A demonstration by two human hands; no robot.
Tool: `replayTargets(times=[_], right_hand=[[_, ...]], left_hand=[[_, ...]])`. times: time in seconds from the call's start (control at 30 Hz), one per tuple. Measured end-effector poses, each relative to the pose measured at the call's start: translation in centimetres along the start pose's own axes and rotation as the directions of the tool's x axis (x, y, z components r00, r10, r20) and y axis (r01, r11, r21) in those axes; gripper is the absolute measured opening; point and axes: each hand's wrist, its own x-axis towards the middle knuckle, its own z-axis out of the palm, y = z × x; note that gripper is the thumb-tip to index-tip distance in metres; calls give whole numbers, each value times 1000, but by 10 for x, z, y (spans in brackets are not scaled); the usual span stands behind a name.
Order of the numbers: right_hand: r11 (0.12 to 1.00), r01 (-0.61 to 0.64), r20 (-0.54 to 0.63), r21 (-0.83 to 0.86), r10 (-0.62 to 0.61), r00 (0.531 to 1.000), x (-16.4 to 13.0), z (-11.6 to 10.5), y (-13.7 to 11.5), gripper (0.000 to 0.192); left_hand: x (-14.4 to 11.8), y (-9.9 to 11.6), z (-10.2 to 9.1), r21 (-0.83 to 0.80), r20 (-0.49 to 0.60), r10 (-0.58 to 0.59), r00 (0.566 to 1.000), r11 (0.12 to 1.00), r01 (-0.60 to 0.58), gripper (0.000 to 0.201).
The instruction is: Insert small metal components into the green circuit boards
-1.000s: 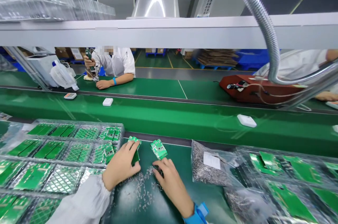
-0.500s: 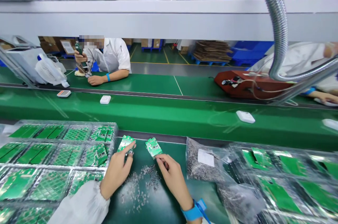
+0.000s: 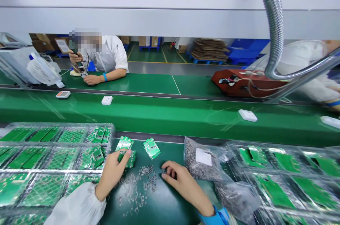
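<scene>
Two small green circuit boards on dark green mat: one (image 3: 124, 148) pinched by left hand (image 3: 113, 172), other (image 3: 151, 148) lying free beyond. Right hand (image 3: 180, 180) closed, fingertips pinching in scattered small clear components (image 3: 140, 182). Judged step: part pickup; next needs precise seating on held board.

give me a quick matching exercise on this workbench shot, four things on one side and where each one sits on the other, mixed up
Things:
1. left hand
2. right hand
3. loose circuit board
4. bag of small parts

Places:
a. lying alone on the green mat, touched by neither hand
b. fingers at the right edge of the pile of small clear parts
c. right of the right hand, with a white label on it
d. holding a green board next to the clear tray of boards

Pairs: 1-d, 2-b, 3-a, 4-c
</scene>
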Motion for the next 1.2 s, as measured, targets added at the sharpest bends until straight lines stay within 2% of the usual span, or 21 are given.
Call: replayTargets(times=[0.07, 0.17, 0.27, 0.37, 0.43, 0.6, 0.73, 0.83, 0.93, 1.03, 1.13, 1.2], right_hand=[[999, -27, 14, -19, 27, 1000, -2, 3, -2, 14], [998, -57, 17, -18, 58, 998, -1, 6, -3, 9], [999, -38, 2, -5, 38, 999, 0, 6, -4, 16], [1000, -16, -26, 10, 17, 1000, 0, 6, -4, 14], [1000, -6, -52, -3, 6, 999, 0, 6, -3, 14], [999, -30, -94, -24, 28, 995, 2, 5, 6, 12], [997, -79, -81, 4, 79, 994, 3, 3, 13, 6], [996, -82, -85, 22, 84, 993, 3, 2, 15, 8], [989, -68, -105, 128, 82, 991, 4, 2, 11, 11], [956, -32, -170, 292, 85, 982, 7, 9, -1, 21], [919, 8, -201, 395, 78, 976, 9, 24, -14, 29], [900, 36, -216, 435, 65, 974, 10, 36, -22, 31]], left_hand=[[1, -2, 1, -38, -2, -20, 1000, 999, 20, 52], [1, -3, 1, -72, 26, -78, 997, 994, 79, 51], [2, -3, 1, -123, 61, -102, 993, 986, 108, 50], [4, -3, 1, -223, 95, -105, 990, 967, 124, 52], [6, -4, 2, -296, 168, -119, 979, 941, 165, 52], [9, -10, -1, -500, 447, -158, 880, 772, 392, 46], [6, -13, -3, -615, 528, -114, 842, 632, 472, 44], [1, -9, -2, -656, 570, -91, 816, 548, 519, 41], [-3, -4, -2, -629, 643, -112, 758, 487, 606, 46], [-8, 2, 0, -569, 698, -113, 707, 512, 644, 57], [-13, 6, 3, -538, 688, -114, 717, 582, 609, 69], [-16, 8, 5, -510, 669, -134, 731, 632, 583, 69]])
